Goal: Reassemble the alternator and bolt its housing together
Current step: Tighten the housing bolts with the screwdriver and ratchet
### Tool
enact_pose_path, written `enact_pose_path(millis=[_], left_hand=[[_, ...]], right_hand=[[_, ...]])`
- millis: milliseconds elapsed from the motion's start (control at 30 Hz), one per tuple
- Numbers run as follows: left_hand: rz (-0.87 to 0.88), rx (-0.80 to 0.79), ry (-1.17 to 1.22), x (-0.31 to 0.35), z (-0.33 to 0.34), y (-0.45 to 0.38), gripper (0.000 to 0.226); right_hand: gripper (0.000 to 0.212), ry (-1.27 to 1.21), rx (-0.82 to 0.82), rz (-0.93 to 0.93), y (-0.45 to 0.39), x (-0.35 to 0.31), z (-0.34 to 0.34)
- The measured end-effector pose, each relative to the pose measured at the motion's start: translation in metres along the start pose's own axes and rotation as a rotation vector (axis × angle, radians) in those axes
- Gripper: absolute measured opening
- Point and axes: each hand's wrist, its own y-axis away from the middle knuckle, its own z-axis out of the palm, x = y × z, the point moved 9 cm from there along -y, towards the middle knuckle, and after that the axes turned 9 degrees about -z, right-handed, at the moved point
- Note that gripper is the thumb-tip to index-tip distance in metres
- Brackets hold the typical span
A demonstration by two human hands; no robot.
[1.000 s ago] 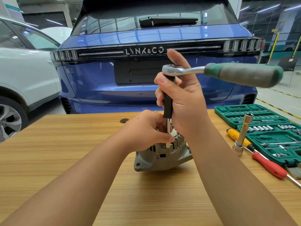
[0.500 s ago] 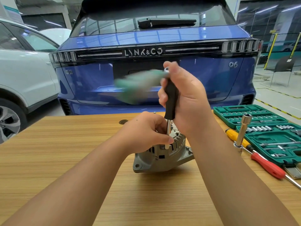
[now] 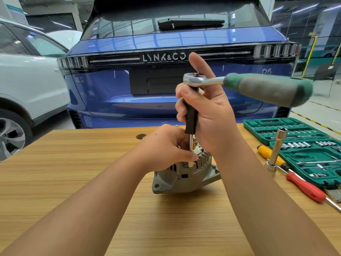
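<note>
The grey alternator (image 3: 181, 177) stands on the wooden table (image 3: 73, 172), finned end up. A ratchet (image 3: 258, 85) with a green and grey handle points right, mounted on a black extension bar (image 3: 191, 117) that runs straight down into the housing top. My right hand (image 3: 208, 115) grips the black bar, thumb across it, index finger raised behind the ratchet head. My left hand (image 3: 166, 148) rests on the alternator's top and pinches the bar's thin steel lower end. The bolt under the socket is hidden.
A green socket set case (image 3: 302, 145) lies open at the right. In front of it lie a yellow screwdriver (image 3: 267, 154), a red screwdriver (image 3: 306, 187) and an upright steel socket bar (image 3: 276, 150). A blue car (image 3: 166, 100) stands behind the table, a white car (image 3: 27, 85) at left.
The ratchet handle swung from pointing right round to the left and is back pointing right. Both hands stayed on the bar and the alternator.
</note>
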Motion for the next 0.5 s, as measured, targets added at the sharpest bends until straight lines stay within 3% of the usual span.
enact_pose_path(millis=[167,300,400,467,500], left_hand=[[-0.005,-0.002,0.002,0.0,0.001,-0.001,0.014],[-0.007,0.001,0.002,0.0,0.001,-0.001,0.014],[-0.005,0.015,0.012,-0.001,0.0,-0.001,0.015],[-0.004,0.024,-0.01,-0.001,0.0,-0.001,0.015],[-0.006,0.026,-0.025,-0.001,0.001,-0.001,0.015]], right_hand=[[0.044,-0.256,-0.039,0.094,0.001,0.004,0.0],[0.046,-0.266,-0.049,0.127,0.001,0.007,0.0],[0.032,-0.218,0.096,0.163,-0.001,0.009,-0.005],[0.012,-0.001,0.26,0.117,0.0,0.004,-0.021],[0.013,0.116,0.31,0.094,0.001,0.0,-0.027]])
